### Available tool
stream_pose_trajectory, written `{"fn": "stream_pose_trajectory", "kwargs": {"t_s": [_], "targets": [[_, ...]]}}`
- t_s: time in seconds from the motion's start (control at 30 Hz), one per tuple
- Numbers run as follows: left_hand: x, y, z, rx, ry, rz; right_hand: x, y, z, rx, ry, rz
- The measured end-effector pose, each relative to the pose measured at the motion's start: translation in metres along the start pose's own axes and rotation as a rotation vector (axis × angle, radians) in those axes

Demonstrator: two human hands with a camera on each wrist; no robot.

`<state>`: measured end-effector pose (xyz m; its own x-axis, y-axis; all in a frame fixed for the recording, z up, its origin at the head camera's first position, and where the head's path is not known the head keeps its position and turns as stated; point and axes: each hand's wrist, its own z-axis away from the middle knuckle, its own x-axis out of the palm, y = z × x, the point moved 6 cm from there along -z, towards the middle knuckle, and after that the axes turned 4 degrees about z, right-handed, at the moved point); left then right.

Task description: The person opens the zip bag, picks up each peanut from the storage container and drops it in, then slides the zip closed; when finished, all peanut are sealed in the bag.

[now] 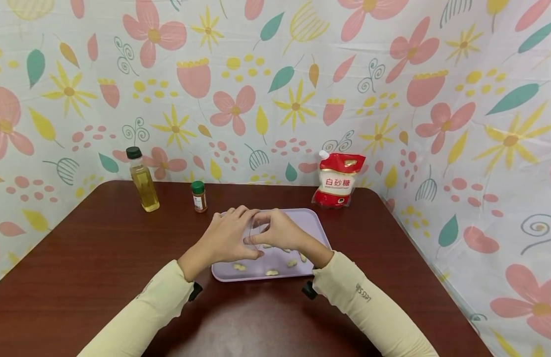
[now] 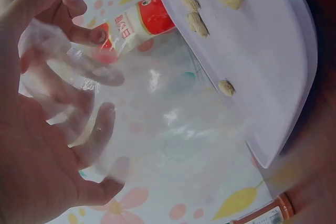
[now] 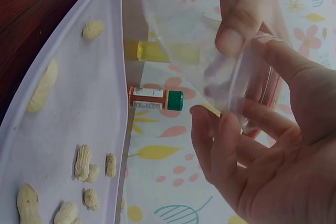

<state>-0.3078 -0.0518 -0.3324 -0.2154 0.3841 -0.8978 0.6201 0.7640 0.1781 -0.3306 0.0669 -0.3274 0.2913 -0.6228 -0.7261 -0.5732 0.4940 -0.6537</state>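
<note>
Between my two hands, above the tray, is a clear plastic bag (image 2: pixel 173 129) with a red line along its mouth in the right wrist view. My left hand (image 1: pixel 226 237) grips one side of it, the thumb against the film and the fingers showing through it. The curled fingers of my right hand (image 1: pixel 278 230) hold the bag's mouth on the other side. Beneath both hands lies a pale purple tray (image 1: pixel 317 225). Unshelled peanuts (image 3: pixel 82 162) are scattered over it, some hidden by the hands in the head view.
Behind the tray to the left stand a small spice jar (image 1: pixel 199 197) with a green cap and a bottle of yellow oil (image 1: pixel 144 183). A red and white sugar pouch (image 1: pixel 337 181) stands at the back right. Flowered cloth (image 1: pixel 275 99) hangs behind the brown table (image 1: pixel 101 248).
</note>
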Motion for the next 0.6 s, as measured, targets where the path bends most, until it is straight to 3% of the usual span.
{"fn": "stream_pose_trajectory", "kwargs": {"t_s": [0.2,0.37,0.6], "targets": [[0.000,-0.001,-0.001,-0.014,-0.024,0.016,0.000,0.000,-0.001,0.008,0.021,0.004],[-0.006,-0.002,-0.003,-0.015,-0.043,0.012,0.001,0.003,-0.002,-0.002,-0.009,-0.040],[-0.010,-0.003,-0.005,-0.027,-0.147,-0.006,0.002,0.005,-0.001,0.012,-0.050,-0.003]]}}
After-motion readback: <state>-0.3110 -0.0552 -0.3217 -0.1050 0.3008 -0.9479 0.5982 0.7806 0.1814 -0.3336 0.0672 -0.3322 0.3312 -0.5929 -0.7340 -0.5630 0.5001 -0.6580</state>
